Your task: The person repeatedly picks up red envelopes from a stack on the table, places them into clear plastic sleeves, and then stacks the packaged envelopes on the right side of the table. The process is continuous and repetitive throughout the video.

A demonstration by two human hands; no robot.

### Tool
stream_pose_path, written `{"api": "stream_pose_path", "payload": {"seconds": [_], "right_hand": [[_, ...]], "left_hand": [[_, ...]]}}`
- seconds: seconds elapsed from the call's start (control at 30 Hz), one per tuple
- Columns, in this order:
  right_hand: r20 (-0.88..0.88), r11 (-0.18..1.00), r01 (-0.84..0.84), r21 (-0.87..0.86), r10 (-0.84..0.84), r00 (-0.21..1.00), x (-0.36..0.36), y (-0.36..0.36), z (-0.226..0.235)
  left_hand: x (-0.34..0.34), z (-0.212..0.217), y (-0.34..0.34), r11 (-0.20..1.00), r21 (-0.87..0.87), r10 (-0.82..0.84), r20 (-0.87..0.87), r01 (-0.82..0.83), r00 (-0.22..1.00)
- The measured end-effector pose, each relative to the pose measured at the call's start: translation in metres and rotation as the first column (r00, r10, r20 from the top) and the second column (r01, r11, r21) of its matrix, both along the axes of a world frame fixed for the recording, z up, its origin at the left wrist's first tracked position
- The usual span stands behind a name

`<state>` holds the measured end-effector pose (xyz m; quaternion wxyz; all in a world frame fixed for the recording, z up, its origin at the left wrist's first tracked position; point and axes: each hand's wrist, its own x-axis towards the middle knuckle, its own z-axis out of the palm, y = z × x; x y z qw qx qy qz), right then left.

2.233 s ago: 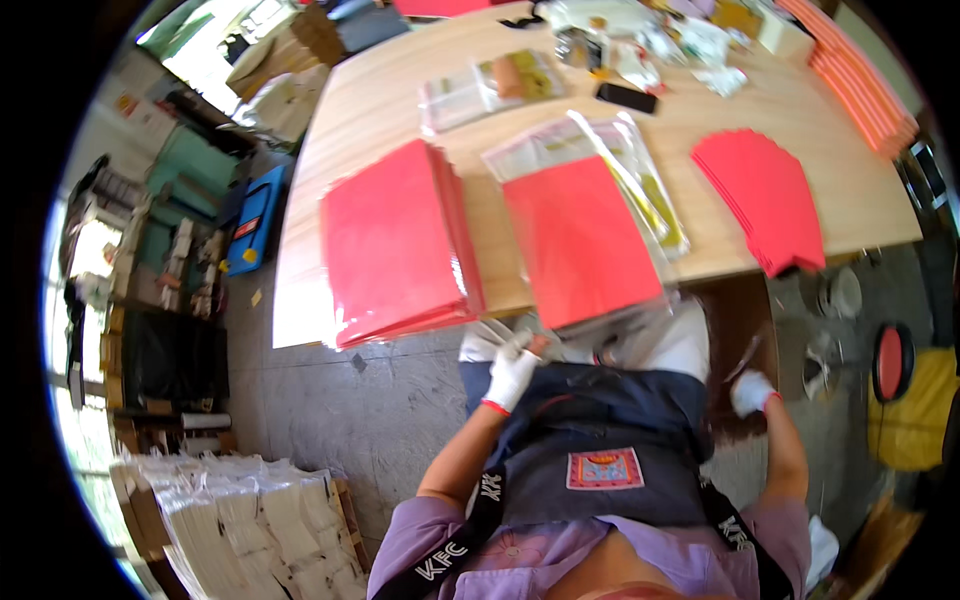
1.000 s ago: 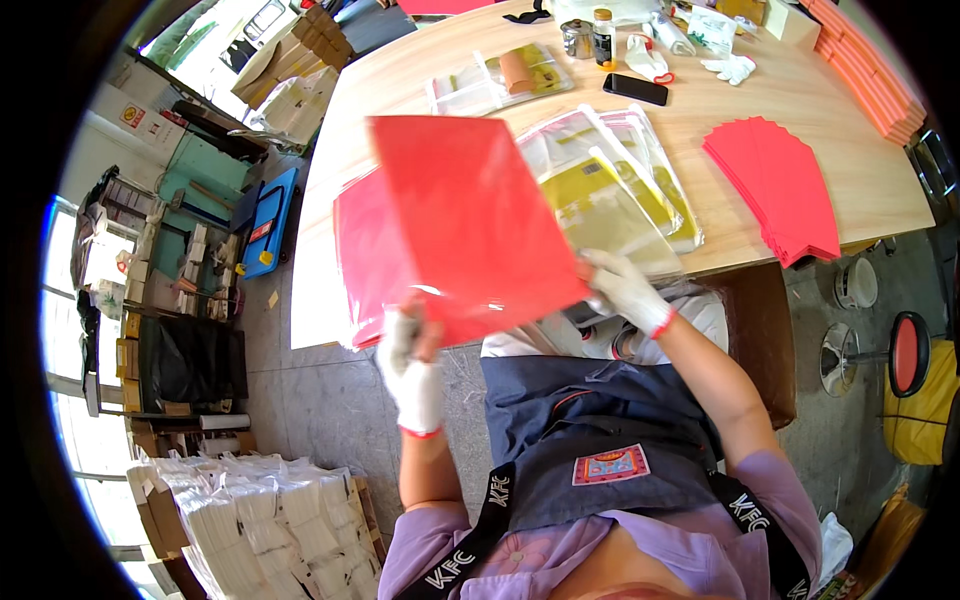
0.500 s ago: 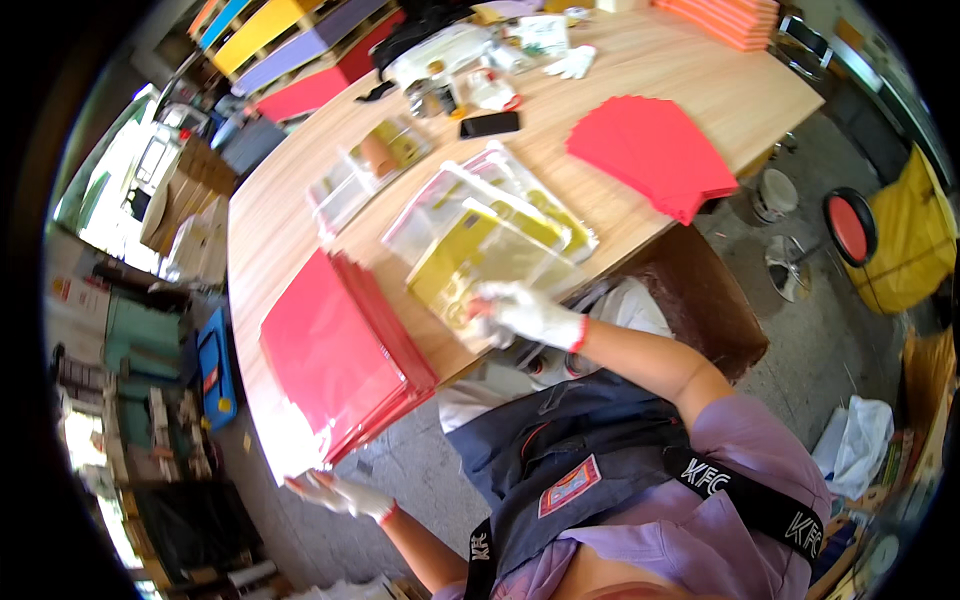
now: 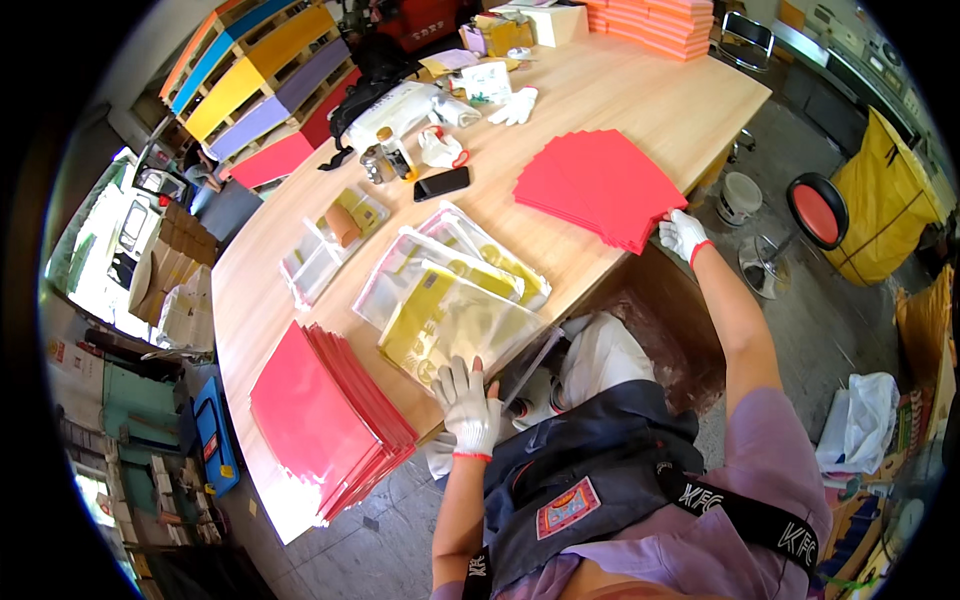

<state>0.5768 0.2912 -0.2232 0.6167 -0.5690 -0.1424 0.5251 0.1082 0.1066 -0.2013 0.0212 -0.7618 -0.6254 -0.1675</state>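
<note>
My left hand (image 4: 467, 408), in a white glove with bare fingertips showing, is spread open. Its fingers lie at the near edge of a clear plastic bag with yellow print (image 4: 455, 325), the top one of several overlapping bags. Over on the right, my gloved right hand (image 4: 684, 236) is closed at the near corner of a fanned stack of red sheets (image 4: 600, 188), its fingers pinching the edge there. A pile of red sheets in clear wrapping (image 4: 325, 415) sits at the table's left near edge.
On the wooden table (image 4: 655, 110) lie a black phone (image 4: 441, 184), more clear bags with a brown roll (image 4: 343, 226) on them, a bottle (image 4: 394, 150) and a spare glove (image 4: 514, 106). Orange sheets (image 4: 650, 25) are stacked far off. A round red-seated stool (image 4: 818, 212) stands right.
My left hand has moved from beside the wrapped pile to the printed bags. My right hand has left those bags and reached right to the corner of the red sheets. The view has shifted.
</note>
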Motion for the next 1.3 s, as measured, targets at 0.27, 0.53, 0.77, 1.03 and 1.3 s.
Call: {"api": "stream_pose_path", "payload": {"seconds": [0.27, 0.53, 0.77, 1.03, 1.3], "right_hand": [[0.078, 0.997, 0.065, 0.043, -0.069, 0.995, -0.004, 0.014, -0.004], [0.396, 0.999, 0.032, -0.003, -0.028, 0.918, -0.004, 0.009, 0.001], [0.358, 0.995, 0.037, 0.096, -0.069, 0.931, -0.013, 0.01, 0.002], [0.162, 0.966, 0.143, 0.215, -0.18, 0.97, -0.021, 0.023, 0.009], [0.239, 0.941, -0.052, 0.336, -0.032, 0.97, -0.053, 0.037, 0.04]], "left_hand": [[-0.025, -0.006, 0.084, 0.994, 0.111, 0.03, -0.039, -0.026, 0.999], [-0.004, 0.018, 0.047, 0.982, -0.123, 0.134, -0.096, -0.145, 0.986], [-0.016, 0.018, 0.051, 0.995, -0.063, 0.066, -0.079, -0.071, 0.995], [-0.03, 0.009, 0.056, 0.997, 0.008, 0.078, 0.013, -0.078, 0.997], [-0.034, 0.007, 0.041, 0.984, 0.072, 0.15, 0.162, -0.163, 0.975]]}}
